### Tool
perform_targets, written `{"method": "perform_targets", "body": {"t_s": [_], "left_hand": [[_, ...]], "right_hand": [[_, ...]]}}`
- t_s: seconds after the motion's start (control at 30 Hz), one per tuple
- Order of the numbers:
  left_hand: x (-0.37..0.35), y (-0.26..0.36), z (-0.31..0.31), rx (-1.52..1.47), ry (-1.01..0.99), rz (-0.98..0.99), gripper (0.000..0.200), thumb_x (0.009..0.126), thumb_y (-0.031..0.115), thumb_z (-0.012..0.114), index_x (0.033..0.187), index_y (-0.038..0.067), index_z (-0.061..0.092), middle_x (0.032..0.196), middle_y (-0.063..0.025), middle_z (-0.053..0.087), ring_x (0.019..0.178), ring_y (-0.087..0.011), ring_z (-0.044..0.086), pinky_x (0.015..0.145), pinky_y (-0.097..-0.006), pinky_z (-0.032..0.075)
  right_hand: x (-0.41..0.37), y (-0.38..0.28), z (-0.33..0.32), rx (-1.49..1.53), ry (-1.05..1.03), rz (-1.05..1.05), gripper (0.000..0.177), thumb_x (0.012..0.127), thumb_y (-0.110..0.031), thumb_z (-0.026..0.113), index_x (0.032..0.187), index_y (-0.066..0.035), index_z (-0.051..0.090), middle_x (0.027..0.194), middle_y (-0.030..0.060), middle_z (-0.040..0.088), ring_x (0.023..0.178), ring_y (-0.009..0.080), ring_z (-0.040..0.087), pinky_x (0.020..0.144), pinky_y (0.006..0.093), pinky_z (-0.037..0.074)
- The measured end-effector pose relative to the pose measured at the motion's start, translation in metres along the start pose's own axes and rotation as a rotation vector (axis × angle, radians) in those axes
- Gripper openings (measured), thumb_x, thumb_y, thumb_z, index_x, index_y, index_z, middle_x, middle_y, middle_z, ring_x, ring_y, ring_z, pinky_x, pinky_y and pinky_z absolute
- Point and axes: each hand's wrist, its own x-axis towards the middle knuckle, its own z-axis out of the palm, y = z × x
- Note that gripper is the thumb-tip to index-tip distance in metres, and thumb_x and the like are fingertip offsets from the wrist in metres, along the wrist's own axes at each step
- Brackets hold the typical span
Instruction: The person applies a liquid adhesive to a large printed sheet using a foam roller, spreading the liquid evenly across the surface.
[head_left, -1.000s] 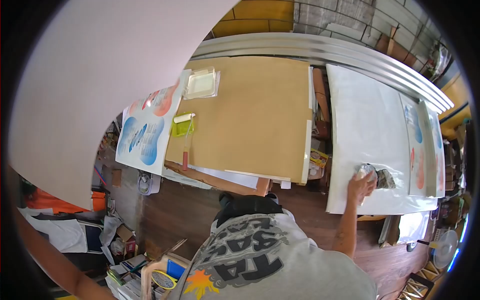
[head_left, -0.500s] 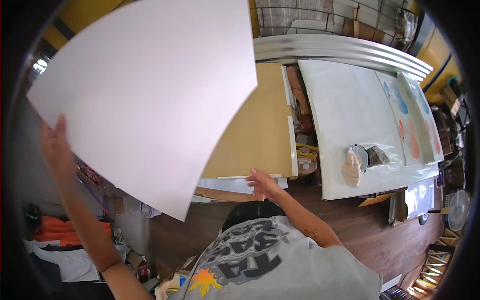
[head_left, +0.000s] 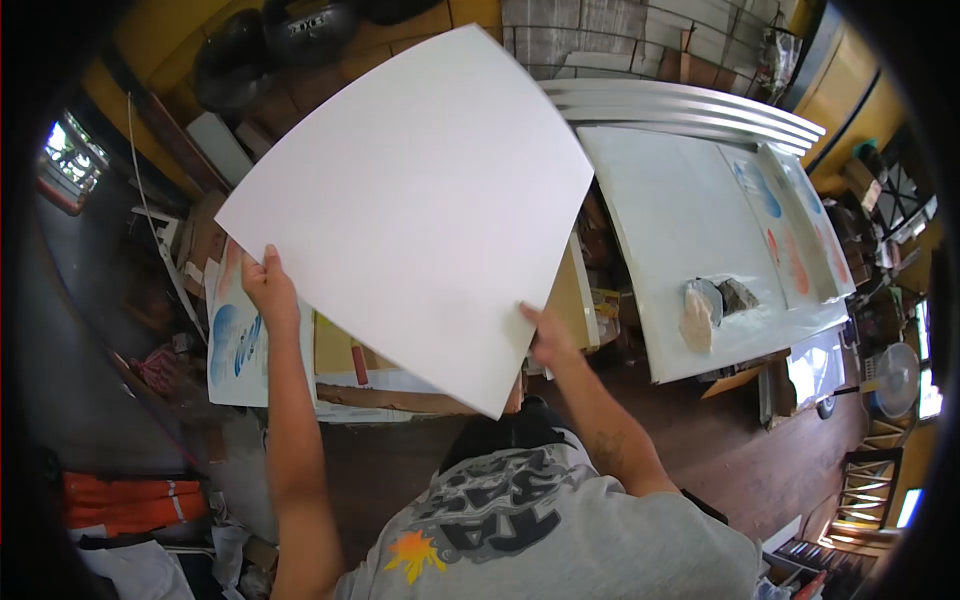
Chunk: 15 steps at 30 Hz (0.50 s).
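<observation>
A large blank white sheet (head_left: 420, 200) is held up in front of me, tilted, with one corner pointing down toward my body. My left hand (head_left: 270, 282) grips its left edge, thumb on the near face and fingers behind. At the lower right edge, my right hand (head_left: 545, 335) pinches the sheet, its thumb on the face and its other fingers partly hidden. Behind the sheet, a tan board (head_left: 575, 290) on the work surface is mostly covered. A printed sheet with blue shapes (head_left: 235, 335) shows below my left hand.
To the right is a white-covered table (head_left: 660, 230) bearing crumpled rags (head_left: 718, 305) and printed sheets with blue and red shapes (head_left: 785, 225). Long metal strips (head_left: 690, 105) lie along the back. A white fan (head_left: 893, 380) stands far right; orange cloth (head_left: 130, 500) lies lower left.
The white sheet has swung right and rotated, now centred before me. My left hand moved right with it. My right hand, free before, has taken hold of the sheet's right edge.
</observation>
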Motion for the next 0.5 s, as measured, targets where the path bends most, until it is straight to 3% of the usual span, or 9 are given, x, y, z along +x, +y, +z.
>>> {"method": "perform_targets", "body": {"t_s": [0.07, 0.13, 0.17, 0.2, 0.3, 0.37, 0.4, 0.47, 0.5], "left_hand": [[-0.017, -0.045, 0.003, -0.124, 0.066, -0.184, 0.030, 0.096, 0.001, 0.054, 0.126, -0.004, 0.055, 0.115, -0.0112, 0.063, 0.099, -0.0173, 0.062, 0.085, -0.0302, 0.051], [-0.054, -0.088, 0.002, -0.352, 0.092, -0.612, 0.034, 0.089, -0.001, 0.059, 0.123, -0.001, 0.057, 0.114, -0.0095, 0.063, 0.095, -0.0188, 0.065, 0.074, -0.0317, 0.055], [-0.072, -0.143, -0.006, -0.441, 0.088, -0.856, 0.035, 0.082, -0.003, 0.063, 0.116, 0.001, 0.059, 0.108, -0.0070, 0.065, 0.087, -0.0192, 0.067, 0.063, -0.0307, 0.057], [-0.104, -0.171, -0.008, -0.545, 0.026, -0.952, 0.032, 0.078, -0.004, 0.064, 0.109, 0.004, 0.059, 0.100, -0.0046, 0.065, 0.079, -0.0184, 0.067, 0.059, -0.0265, 0.057], [-0.188, -0.200, -0.016, -0.360, -0.166, -1.096, 0.044, 0.079, -0.003, 0.062, 0.122, 0.005, 0.057, 0.100, -0.0066, 0.066, 0.079, -0.0210, 0.068, 0.059, -0.0297, 0.057], [-0.210, -0.151, -0.011, -0.427, -0.002, -1.191, 0.053, 0.081, 0.000, 0.066, 0.133, 0.004, 0.053, 0.097, -0.0097, 0.067, 0.076, -0.0226, 0.069, 0.060, -0.0341, 0.058], [-0.219, -0.158, -0.015, -0.419, 0.055, -1.186, 0.053, 0.081, 0.000, 0.066, 0.133, 0.004, 0.053, 0.097, -0.0097, 0.067, 0.076, -0.0226, 0.069, 0.060, -0.0341, 0.058], [-0.237, -0.189, -0.018, -0.284, -0.099, -1.343, 0.060, 0.083, 0.003, 0.070, 0.139, 0.004, 0.049, 0.089, -0.0082, 0.067, 0.071, -0.0217, 0.068, 0.060, -0.0347, 0.057], [-0.238, -0.189, -0.017, -0.280, -0.069, -1.346, 0.060, 0.083, 0.003, 0.070, 0.139, 0.004, 0.049, 0.089, -0.0082, 0.067, 0.071, -0.0217, 0.068, 0.060, -0.0347, 0.057]], "right_hand": [[0.003, -0.035, -0.008, -0.063, 0.056, -0.043, 0.038, 0.092, -0.009, 0.065, 0.127, 0.003, 0.055, 0.115, 0.0143, 0.065, 0.100, 0.0283, 0.067, 0.088, 0.0462, 0.056], [0.014, -0.061, -0.031, -0.181, 0.149, -0.097, 0.034, 0.091, -0.006, 0.064, 0.123, 0.004, 0.057, 0.113, 0.0158, 0.066, 0.098, 0.0285, 0.067, 0.086, 0.0451, 0.057], [0.023, -0.071, -0.049, -0.283, 0.221, -0.110, 0.031, 0.091, -0.006, 0.063, 0.121, 0.003, 0.059, 0.112, 0.0164, 0.067, 0.098, 0.0281, 0.067, 0.086, 0.0447, 0.056], [0.031, -0.081, -0.070, -0.409, 0.269, -0.107, 0.032, 0.090, -0.006, 0.065, 0.120, 0.004, 0.060, 0.110, 0.0161, 0.067, 0.096, 0.0276, 0.067, 0.084, 0.0440, 0.056], [0.059, -0.107, -0.133, -0.778, 0.382, -0.099, 0.038, 0.086, -0.007, 0.068, 0.120, 0.006, 0.059, 0.105, 0.0158, 0.068, 0.092, 0.0260, 0.067, 0.078, 0.0429, 0.056], [0.072, -0.116, -0.158, -0.861, 0.377, -0.150, 0.041, 0.084, -0.007, 0.069, 0.121, 0.006, 0.058, 0.104, 0.0160, 0.067, 0.090, 0.0257, 0.066, 0.078, 0.0422, 0.055], [0.072, -0.125, -0.155, -0.957, 0.384, -0.100, 0.042, 0.083, -0.007, 0.070, 0.122, 0.006, 0.058, 0.104, 0.0162, 0.067, 0.090, 0.0258, 0.066, 0.078, 0.0413, 0.055], [0.082, -0.134, -0.156, -1.064, 0.361, -0.042, 0.043, 0.083, -0.007, 0.070, 0.123, 0.006, 0.057, 0.104, 0.0164, 0.067, 0.091, 0.0259, 0.065, 0.078, 0.0405, 0.054], [0.093, -0.135, -0.167, -1.165, 0.387, -0.047, 0.044, 0.083, -0.007, 0.069, 0.123, 0.006, 0.057, 0.104, 0.0164, 0.067, 0.091, 0.0263, 0.065, 0.078, 0.0397, 0.054]]}}
